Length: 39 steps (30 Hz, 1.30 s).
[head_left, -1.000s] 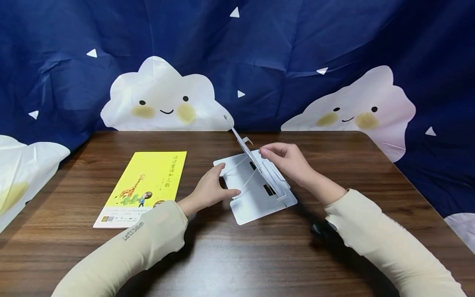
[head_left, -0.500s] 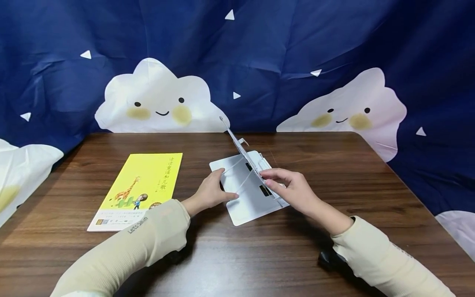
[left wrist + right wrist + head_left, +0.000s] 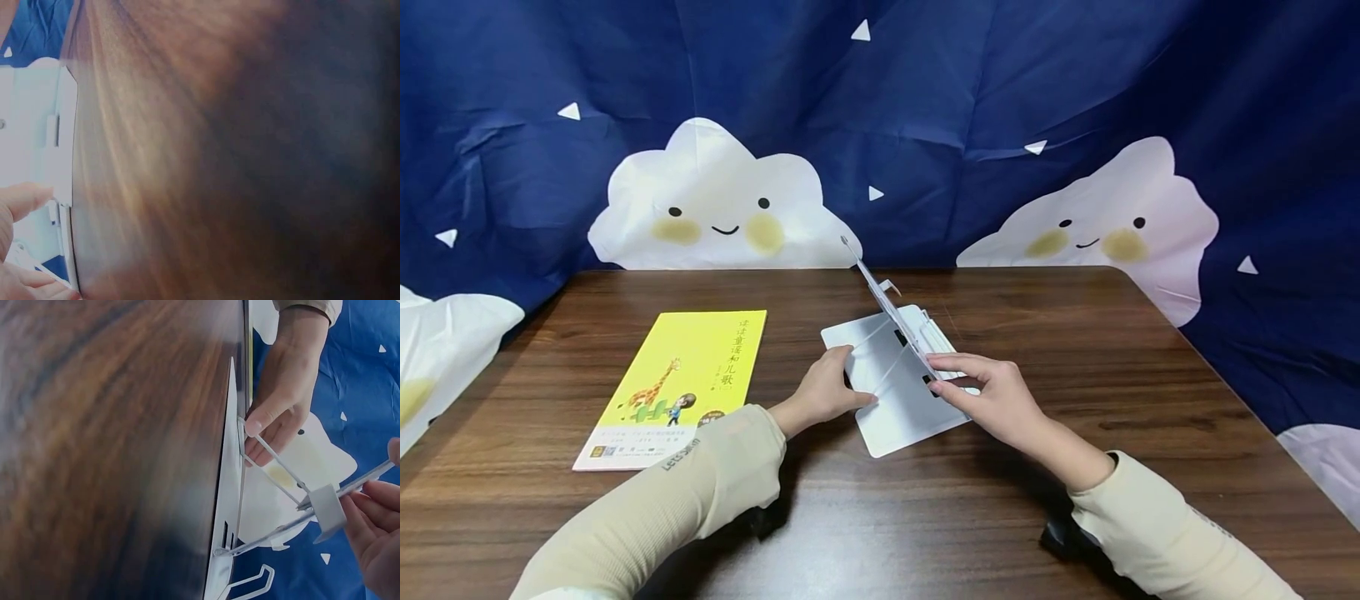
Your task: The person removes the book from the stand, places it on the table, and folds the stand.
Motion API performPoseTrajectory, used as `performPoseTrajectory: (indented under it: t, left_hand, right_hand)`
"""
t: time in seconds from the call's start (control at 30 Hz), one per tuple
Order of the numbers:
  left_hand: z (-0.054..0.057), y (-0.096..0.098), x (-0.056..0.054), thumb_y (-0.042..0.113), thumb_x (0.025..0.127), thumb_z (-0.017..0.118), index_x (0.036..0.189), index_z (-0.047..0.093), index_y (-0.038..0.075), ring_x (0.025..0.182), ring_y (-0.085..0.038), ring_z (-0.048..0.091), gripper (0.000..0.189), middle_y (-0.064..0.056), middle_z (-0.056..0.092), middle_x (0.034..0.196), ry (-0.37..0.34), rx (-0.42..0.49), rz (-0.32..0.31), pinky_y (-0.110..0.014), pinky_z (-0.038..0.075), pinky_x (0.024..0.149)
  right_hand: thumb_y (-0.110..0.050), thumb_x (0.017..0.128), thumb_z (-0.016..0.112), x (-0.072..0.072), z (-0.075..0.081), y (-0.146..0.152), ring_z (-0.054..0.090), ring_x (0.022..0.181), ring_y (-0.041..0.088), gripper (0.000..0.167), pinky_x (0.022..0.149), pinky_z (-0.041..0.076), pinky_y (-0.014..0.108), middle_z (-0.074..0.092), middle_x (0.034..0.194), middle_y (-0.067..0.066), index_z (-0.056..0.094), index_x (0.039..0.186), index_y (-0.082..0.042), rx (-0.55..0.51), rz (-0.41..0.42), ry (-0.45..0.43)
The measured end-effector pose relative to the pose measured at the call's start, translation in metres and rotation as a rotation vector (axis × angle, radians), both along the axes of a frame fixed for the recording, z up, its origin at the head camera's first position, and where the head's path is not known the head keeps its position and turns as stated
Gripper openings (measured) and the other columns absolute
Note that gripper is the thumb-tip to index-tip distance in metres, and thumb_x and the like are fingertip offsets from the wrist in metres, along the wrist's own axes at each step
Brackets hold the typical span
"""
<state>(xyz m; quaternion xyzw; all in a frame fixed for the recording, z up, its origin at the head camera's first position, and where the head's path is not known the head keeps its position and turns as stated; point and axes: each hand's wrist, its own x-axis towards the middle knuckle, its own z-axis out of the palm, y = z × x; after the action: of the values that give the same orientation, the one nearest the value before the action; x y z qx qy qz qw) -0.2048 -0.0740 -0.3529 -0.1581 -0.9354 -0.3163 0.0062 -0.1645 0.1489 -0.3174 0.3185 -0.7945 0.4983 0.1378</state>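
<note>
A white metal book stand (image 3: 895, 429) lies with its flat base on the wooden table, its back panel (image 3: 872, 285) tilted up toward the far left. Thin wire legs (image 3: 278, 457) run from the panel down to the base. At the base's left edge my left hand (image 3: 826, 387) holds the foot of these legs, thumb and fingers curved about it. My right hand (image 3: 1000, 398) pinches the panel's near edge between thumb and fingers. In the right wrist view, a small bent clip (image 3: 328, 512) sits on the panel beside the fingers. A wire ledge (image 3: 936, 335) lies low along the base's right side.
A yellow picture book (image 3: 700, 354) with a giraffe on its cover lies left of the stand, partly under the left sleeve (image 3: 700, 492). Behind the wooden table (image 3: 880, 525) hangs a blue curtain (image 3: 925, 92) with clouds. Something small and black (image 3: 1058, 537) shows under the right sleeve.
My right hand has come from the wire ledge to the panel's near edge. The ledge has dropped from raised to low. My left hand stays at the legs; the view shifts slightly.
</note>
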Motion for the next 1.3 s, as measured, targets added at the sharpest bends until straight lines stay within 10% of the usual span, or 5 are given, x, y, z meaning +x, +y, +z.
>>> performPoseTrajectory:
  t: [0.53, 1.0, 1.3]
  left_hand:
    - [-0.001, -0.001, 0.0, 0.026, 0.066, 0.073, 0.122, 0.039, -0.01, 0.112, -0.032, 0.039, 0.075, -0.023, 0.042, 0.121, 0.019, -0.009, -0.01, -0.038, 0.033, 0.091]
    - [-0.001, 0.0, -0.001, 0.027, 0.067, 0.073, 0.123, 0.038, -0.009, 0.112, -0.032, 0.038, 0.075, -0.022, 0.041, 0.123, 0.001, -0.023, -0.002, -0.037, 0.033, 0.092]
    - [-0.002, 0.003, 0.0, 0.028, 0.066, 0.073, 0.121, 0.042, -0.009, 0.111, -0.03, 0.041, 0.073, -0.02, 0.044, 0.122, 0.022, -0.049, 0.014, -0.036, 0.034, 0.09]
  right_hand:
    - [0.009, 0.073, 0.062, 0.005, -0.009, 0.002, 0.058, 0.073, 0.008, 0.018, 0.055, 0.047, 0.014, 0.064, 0.087, 0.013, 0.065, 0.09, 0.005, -0.035, -0.185, 0.183]
    - [0.011, 0.077, 0.055, 0.017, 0.017, 0.003, 0.038, 0.048, -0.003, 0.007, 0.041, 0.032, 0.012, 0.05, 0.052, 0.011, 0.061, 0.077, 0.012, -0.112, -0.382, 0.074]
    - [0.009, 0.08, 0.052, 0.015, 0.016, 0.01, 0.035, 0.045, -0.002, 0.011, 0.038, 0.027, 0.016, 0.044, 0.051, -0.014, 0.061, 0.075, 0.012, -0.158, -0.41, 0.043]
